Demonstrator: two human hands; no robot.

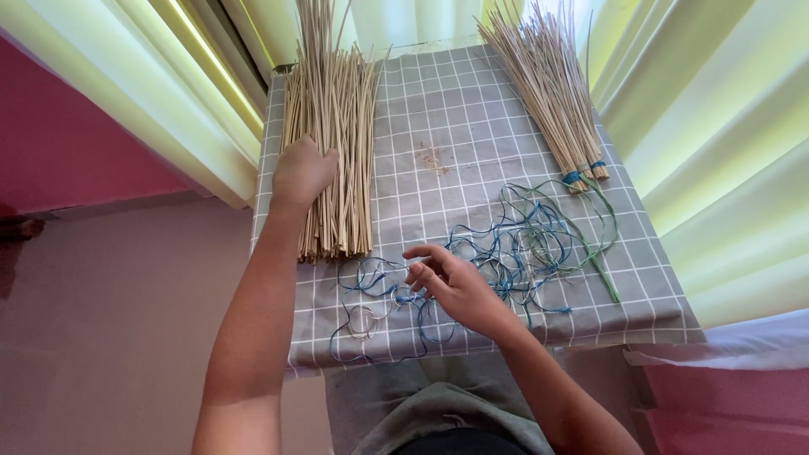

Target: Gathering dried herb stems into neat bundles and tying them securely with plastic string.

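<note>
Nearest us, our right hand hovers open-fingered over the limp, tangle-prone blue-green strings on the checked surface, while farther off our left hand clasps the light, stiff, brittle-looking loose sticks, best gripped mid-length, beside the tied bundle.

Pale straw-coloured sticks under the left hand; blue and green threads just beyond the right hand; a second tan bundle, farther from that hand, bound in blue; grey tablecloth with white grid; yellow-green curtains; pink wall.
</note>
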